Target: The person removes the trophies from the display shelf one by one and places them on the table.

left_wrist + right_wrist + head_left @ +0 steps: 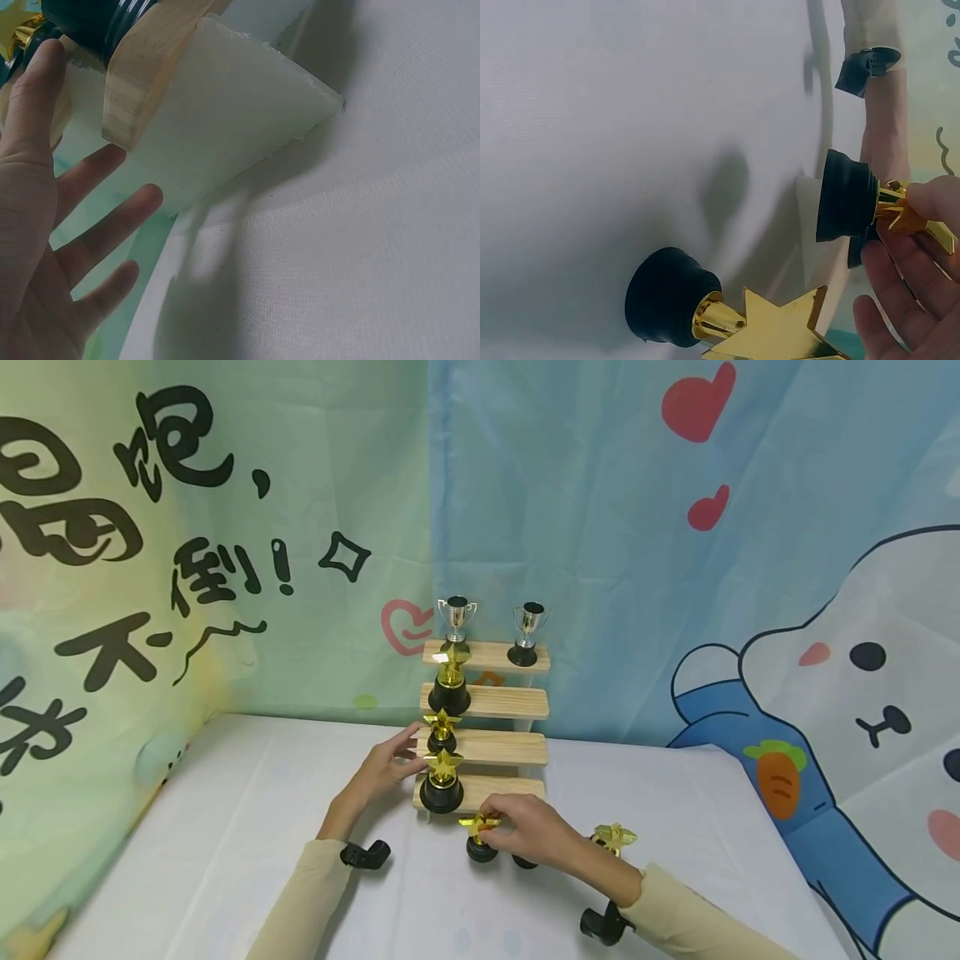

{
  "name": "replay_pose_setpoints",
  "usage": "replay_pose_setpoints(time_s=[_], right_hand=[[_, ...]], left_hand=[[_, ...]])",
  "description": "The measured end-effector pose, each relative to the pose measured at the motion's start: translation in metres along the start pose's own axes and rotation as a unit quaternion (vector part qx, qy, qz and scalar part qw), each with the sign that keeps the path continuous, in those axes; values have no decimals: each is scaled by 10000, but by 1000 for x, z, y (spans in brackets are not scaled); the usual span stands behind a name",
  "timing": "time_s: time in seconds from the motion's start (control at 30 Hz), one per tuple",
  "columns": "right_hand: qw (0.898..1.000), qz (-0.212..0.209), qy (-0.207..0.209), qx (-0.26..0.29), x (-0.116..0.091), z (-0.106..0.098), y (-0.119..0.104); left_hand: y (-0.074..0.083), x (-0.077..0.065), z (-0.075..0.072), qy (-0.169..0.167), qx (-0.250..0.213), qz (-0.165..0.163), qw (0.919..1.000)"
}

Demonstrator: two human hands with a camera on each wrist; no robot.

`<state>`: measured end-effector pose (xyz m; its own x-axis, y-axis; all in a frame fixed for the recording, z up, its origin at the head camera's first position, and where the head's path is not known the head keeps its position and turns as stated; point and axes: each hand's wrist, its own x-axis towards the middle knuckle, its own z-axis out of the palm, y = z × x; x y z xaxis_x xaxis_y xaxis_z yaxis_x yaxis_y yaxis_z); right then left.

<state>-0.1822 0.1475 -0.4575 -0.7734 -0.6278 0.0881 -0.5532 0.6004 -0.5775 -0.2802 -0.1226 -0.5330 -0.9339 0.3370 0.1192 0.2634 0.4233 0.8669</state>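
Observation:
My right hand pinches a small gold star trophy by its star, in front of the shelf's lowest step. In the right wrist view, the black base of this trophy hangs above the tablecloth, its shadow apart from it. My left hand is at the left side of the wooden tiered shelf, with fingers spread and one fingertip right at a step's end in the left wrist view. Star trophies stand on the lower three steps: bottom, second and third.
Two silver cups, left and right, stand on the top step. Another gold star trophy is on the white tablecloth, near my right hand and partly hidden by it. Printed cloth hangs behind the shelf.

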Motion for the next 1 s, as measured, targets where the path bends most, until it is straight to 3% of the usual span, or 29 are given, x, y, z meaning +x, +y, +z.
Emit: replay_pose_setpoints(time_s=[0.7,1.0], right_hand=[[9991,237,-262,-239,4,10,3],[9988,262,-262,-330,4,14,3]], left_hand=[[-4,0,0,145,42,101,9998],[-4,0,1,131,-2,-124,9998]])
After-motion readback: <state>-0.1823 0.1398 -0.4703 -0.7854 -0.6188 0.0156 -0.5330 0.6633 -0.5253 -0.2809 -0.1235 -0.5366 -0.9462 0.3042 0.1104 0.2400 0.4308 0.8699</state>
